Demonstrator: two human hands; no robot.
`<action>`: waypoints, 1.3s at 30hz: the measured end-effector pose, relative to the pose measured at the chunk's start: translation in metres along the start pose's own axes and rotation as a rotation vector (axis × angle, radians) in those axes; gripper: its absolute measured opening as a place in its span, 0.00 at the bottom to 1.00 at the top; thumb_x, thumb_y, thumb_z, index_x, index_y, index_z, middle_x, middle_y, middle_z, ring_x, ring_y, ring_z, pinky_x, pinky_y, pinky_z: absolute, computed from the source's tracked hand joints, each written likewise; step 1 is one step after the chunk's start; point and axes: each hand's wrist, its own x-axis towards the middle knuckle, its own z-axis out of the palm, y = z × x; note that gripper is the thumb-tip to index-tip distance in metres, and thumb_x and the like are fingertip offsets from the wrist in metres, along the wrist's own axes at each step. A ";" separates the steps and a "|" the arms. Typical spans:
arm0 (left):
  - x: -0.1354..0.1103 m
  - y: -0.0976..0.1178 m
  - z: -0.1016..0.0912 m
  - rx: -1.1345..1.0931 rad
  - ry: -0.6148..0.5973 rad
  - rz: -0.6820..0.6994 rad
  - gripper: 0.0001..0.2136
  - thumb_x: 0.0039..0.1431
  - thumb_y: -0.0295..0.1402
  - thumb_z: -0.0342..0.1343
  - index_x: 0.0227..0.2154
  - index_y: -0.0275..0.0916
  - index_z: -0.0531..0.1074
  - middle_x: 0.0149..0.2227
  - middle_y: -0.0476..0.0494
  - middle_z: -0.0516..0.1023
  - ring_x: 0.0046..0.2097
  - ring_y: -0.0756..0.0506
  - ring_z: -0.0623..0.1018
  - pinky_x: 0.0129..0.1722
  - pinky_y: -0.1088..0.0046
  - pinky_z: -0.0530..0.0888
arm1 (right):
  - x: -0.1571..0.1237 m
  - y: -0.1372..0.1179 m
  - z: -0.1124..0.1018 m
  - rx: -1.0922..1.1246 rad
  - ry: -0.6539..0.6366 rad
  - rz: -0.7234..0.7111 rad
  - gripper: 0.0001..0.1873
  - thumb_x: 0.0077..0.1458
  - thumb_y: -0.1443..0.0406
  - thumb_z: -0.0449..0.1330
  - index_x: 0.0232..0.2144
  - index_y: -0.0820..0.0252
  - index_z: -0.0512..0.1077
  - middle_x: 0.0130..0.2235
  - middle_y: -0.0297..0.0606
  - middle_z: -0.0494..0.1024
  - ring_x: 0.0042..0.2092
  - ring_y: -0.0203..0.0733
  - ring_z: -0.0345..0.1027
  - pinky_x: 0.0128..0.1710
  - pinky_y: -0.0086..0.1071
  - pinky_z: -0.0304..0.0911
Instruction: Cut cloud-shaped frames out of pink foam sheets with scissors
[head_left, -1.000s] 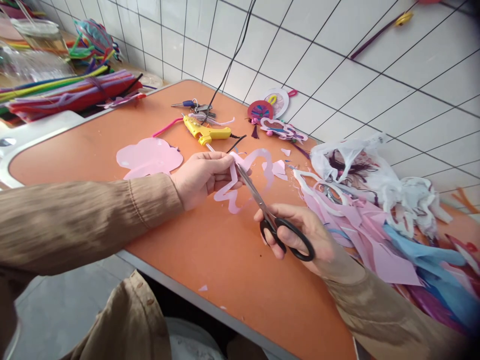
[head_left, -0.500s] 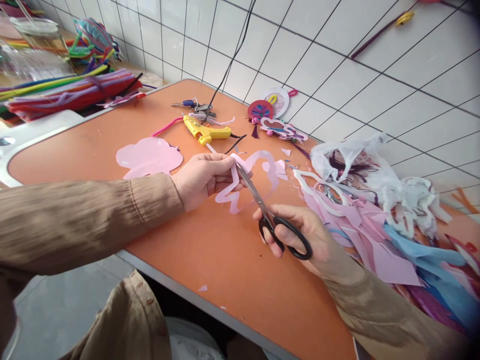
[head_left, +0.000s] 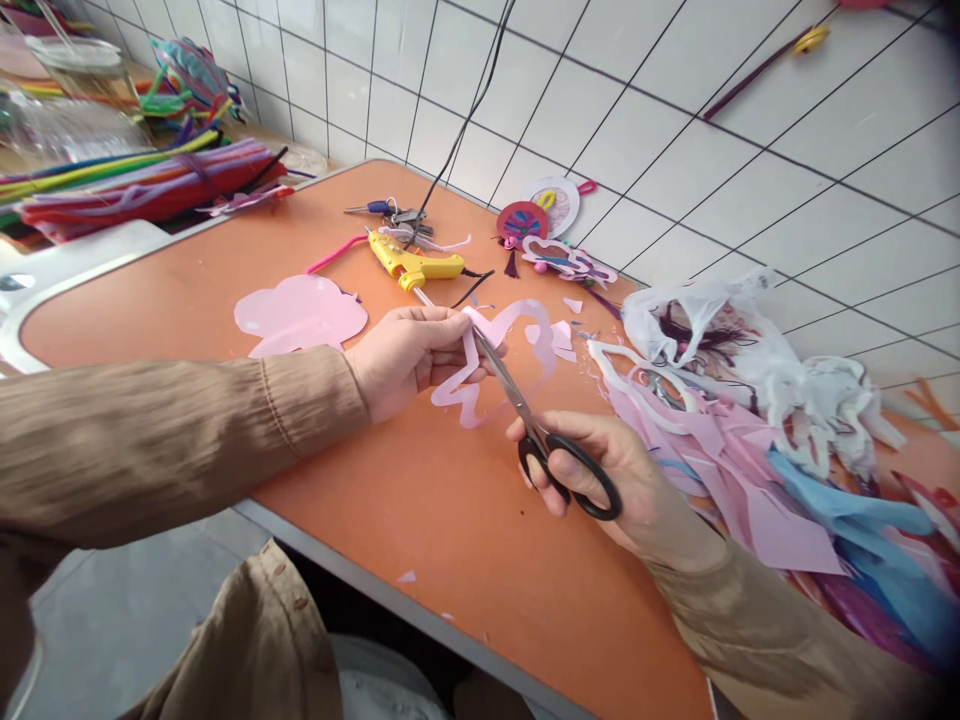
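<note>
My left hand [head_left: 405, 352] pinches a wavy pink paper strip [head_left: 480, 385] just above the orange table [head_left: 420, 500], fingers closed on its upper end. My right hand [head_left: 600, 470] grips black-handled scissors [head_left: 551, 440], fingers through the loops. The steel blades point up and left, their tips meeting the strip right beside my left fingers. Part of the strip curls behind the blades toward the right.
A pink cloud-shaped cutout [head_left: 300, 315] lies at the left. A yellow glue gun [head_left: 412, 265] with a black cord lies behind my hands. Paper scraps and a white plastic bag [head_left: 720, 335] pile up at the right. Pipe cleaners [head_left: 135, 185] are stacked far left, and decorated discs [head_left: 540, 210] lean on the tiled wall.
Almost nothing: the scissors and my right hand have crept a little left and up along the strip. My left hand keeps its pinch.
</note>
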 end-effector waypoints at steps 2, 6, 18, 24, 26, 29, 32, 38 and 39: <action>0.000 0.000 0.000 0.004 0.002 -0.001 0.19 0.72 0.24 0.48 0.24 0.29 0.76 0.33 0.31 0.85 0.26 0.49 0.82 0.31 0.76 0.79 | 0.000 0.000 0.001 0.006 -0.001 0.000 0.28 0.46 0.44 0.75 0.36 0.60 0.78 0.23 0.30 0.72 0.19 0.31 0.64 0.21 0.28 0.58; 0.001 -0.001 -0.001 0.018 -0.010 0.004 0.20 0.72 0.24 0.48 0.25 0.29 0.77 0.33 0.32 0.86 0.26 0.49 0.82 0.31 0.77 0.79 | -0.001 -0.001 0.001 0.004 0.002 0.008 0.29 0.46 0.44 0.75 0.37 0.61 0.78 0.24 0.30 0.72 0.19 0.31 0.64 0.21 0.29 0.57; 0.000 0.002 0.000 0.043 -0.016 -0.039 0.20 0.71 0.24 0.47 0.24 0.28 0.77 0.29 0.32 0.84 0.23 0.50 0.79 0.25 0.78 0.74 | -0.002 -0.004 0.002 -0.027 0.033 0.070 0.30 0.42 0.45 0.76 0.35 0.62 0.77 0.24 0.29 0.71 0.19 0.31 0.64 0.21 0.26 0.54; 0.000 0.004 0.000 0.060 0.017 -0.035 0.17 0.67 0.26 0.52 0.23 0.29 0.78 0.27 0.34 0.82 0.26 0.49 0.80 0.34 0.75 0.78 | -0.001 -0.006 0.002 -0.053 0.051 0.076 0.27 0.42 0.49 0.76 0.35 0.62 0.77 0.24 0.28 0.70 0.19 0.31 0.65 0.21 0.25 0.54; 0.000 0.004 -0.001 0.071 0.032 -0.020 0.15 0.65 0.26 0.54 0.23 0.29 0.78 0.28 0.34 0.82 0.28 0.47 0.81 0.34 0.73 0.78 | 0.000 -0.006 0.002 -0.060 0.060 0.083 0.26 0.41 0.49 0.76 0.34 0.62 0.76 0.23 0.27 0.69 0.19 0.31 0.64 0.21 0.25 0.54; 0.001 0.005 -0.004 0.107 0.040 0.002 0.13 0.65 0.26 0.56 0.23 0.31 0.77 0.29 0.36 0.83 0.29 0.47 0.83 0.33 0.73 0.77 | -0.001 -0.005 0.001 -0.059 0.061 0.087 0.27 0.41 0.49 0.76 0.35 0.62 0.76 0.23 0.27 0.69 0.19 0.30 0.64 0.21 0.25 0.54; 0.002 0.004 -0.005 0.139 0.032 0.016 0.13 0.64 0.28 0.59 0.23 0.32 0.76 0.29 0.38 0.83 0.29 0.47 0.83 0.33 0.74 0.77 | -0.002 -0.003 -0.001 -0.051 0.044 0.083 0.27 0.43 0.47 0.76 0.37 0.61 0.77 0.24 0.27 0.69 0.20 0.31 0.65 0.22 0.26 0.53; 0.002 0.002 -0.007 0.143 -0.010 0.031 0.14 0.67 0.31 0.57 0.25 0.33 0.78 0.28 0.39 0.84 0.32 0.44 0.84 0.37 0.71 0.79 | -0.008 -0.008 0.002 -0.023 0.064 0.072 0.31 0.43 0.44 0.76 0.38 0.60 0.77 0.25 0.28 0.71 0.20 0.31 0.65 0.22 0.27 0.54; 0.002 0.002 -0.006 0.142 -0.017 0.034 0.14 0.67 0.31 0.57 0.25 0.33 0.78 0.27 0.39 0.83 0.32 0.44 0.84 0.37 0.71 0.79 | -0.009 -0.010 0.004 -0.022 0.080 0.075 0.31 0.42 0.43 0.77 0.38 0.60 0.77 0.25 0.28 0.71 0.20 0.31 0.65 0.22 0.27 0.54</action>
